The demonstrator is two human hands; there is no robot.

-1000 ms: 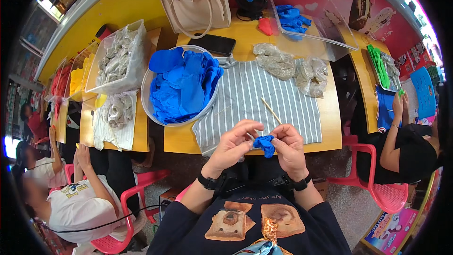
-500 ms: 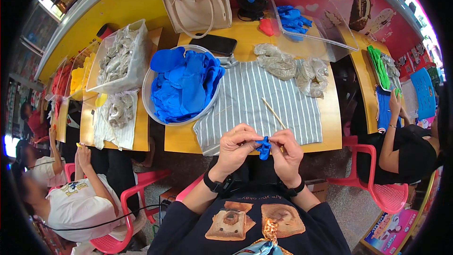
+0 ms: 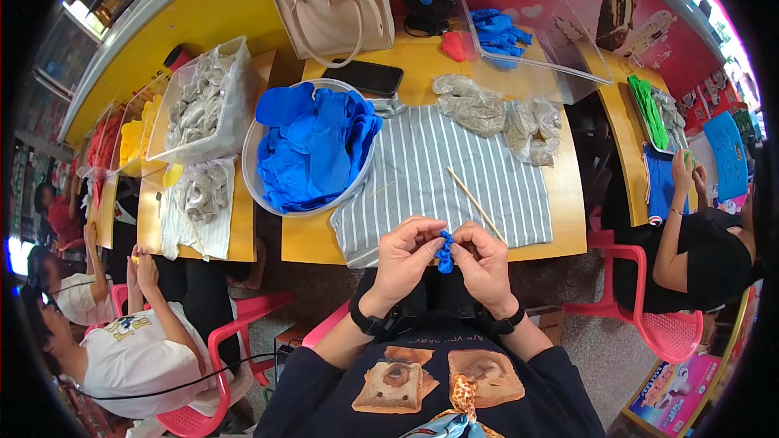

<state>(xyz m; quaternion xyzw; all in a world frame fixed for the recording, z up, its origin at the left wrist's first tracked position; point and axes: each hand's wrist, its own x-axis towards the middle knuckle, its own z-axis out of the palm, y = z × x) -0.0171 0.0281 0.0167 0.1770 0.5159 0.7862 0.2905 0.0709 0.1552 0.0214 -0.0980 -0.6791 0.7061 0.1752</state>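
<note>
Near the table's front edge, my left hand [image 3: 402, 264] and my right hand [image 3: 483, 266] pinch a small crumpled blue rubbery piece [image 3: 445, 257] between their fingertips. Beyond them a thin wooden stick [image 3: 475, 204] lies diagonally on a grey-and-white striped cloth [image 3: 422, 178]. To the left stands a round plastic tub [image 3: 250, 166] heaped with flat blue pieces [image 3: 312, 142]. Clear bags of greyish-beige material [image 3: 466, 97] rest on the cloth's upper right.
Behind are a beige tote [image 3: 300, 16], phone [image 3: 363, 77], small fan [image 3: 426, 4] and clear bin [image 3: 552, 73] holding blue pieces. Co-workers [image 3: 146, 357], [image 3: 682, 268] sit at tables either side, near coloured bins [image 3: 195, 105] and pink chairs [image 3: 641, 316].
My hands have drawn closer together and turned slightly, and the blue piece between them has become narrower and more bunched.
</note>
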